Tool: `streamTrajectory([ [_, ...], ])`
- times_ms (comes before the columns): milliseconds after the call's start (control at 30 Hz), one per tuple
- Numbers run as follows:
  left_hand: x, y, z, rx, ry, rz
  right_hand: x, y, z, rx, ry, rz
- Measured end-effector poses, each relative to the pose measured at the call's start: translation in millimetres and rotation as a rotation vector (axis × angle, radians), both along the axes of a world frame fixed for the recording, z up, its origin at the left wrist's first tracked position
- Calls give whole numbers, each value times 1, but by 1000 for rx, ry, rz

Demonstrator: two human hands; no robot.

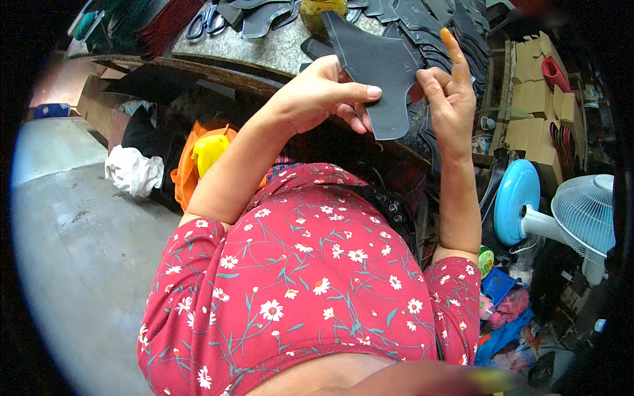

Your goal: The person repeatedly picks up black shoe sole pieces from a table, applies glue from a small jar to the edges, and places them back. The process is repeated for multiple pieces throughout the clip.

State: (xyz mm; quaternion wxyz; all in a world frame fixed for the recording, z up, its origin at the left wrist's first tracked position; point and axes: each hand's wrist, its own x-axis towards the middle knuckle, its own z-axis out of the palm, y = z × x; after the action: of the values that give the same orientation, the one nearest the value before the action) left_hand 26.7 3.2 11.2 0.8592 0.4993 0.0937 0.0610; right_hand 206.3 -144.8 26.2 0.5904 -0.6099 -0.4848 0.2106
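Note:
A dark grey flat cut piece [380,69], shaped like a shoe upper part with pale marks on it, is held up in front of me. My left hand [323,96] grips its left edge, thumb lying on top and fingers beneath. At the right edge, the thumb and curled fingers of my right hand [452,109] close on the piece. The right index finger points up, its tip coated with something orange-yellow. Beyond the piece stands a jar [318,14] with yellowish contents, partly cut off by the view. A bit of red shows beside the right thumb.
Many similar dark pieces [264,20] lie on the speckled worktop [281,49], some overlapping in rows at right. Blue-handled scissors [206,22] rest at its left. Cardboard boxes [528,92] and a white-and-blue fan [584,211] stand right; an orange-yellow cloth [198,158] is left.

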Motion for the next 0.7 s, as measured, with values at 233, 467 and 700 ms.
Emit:
streamTrajectory([
  [233,-9,-3,0,18,-14,160,-12,-11,1,-90,-129,110],
  [467,-7,-4,3,45,-64,195,-20,-10,-9,-46,-213,140],
  [700,-11,0,6,107,-59,270,-19,-19,-4,-53,-236,208],
])
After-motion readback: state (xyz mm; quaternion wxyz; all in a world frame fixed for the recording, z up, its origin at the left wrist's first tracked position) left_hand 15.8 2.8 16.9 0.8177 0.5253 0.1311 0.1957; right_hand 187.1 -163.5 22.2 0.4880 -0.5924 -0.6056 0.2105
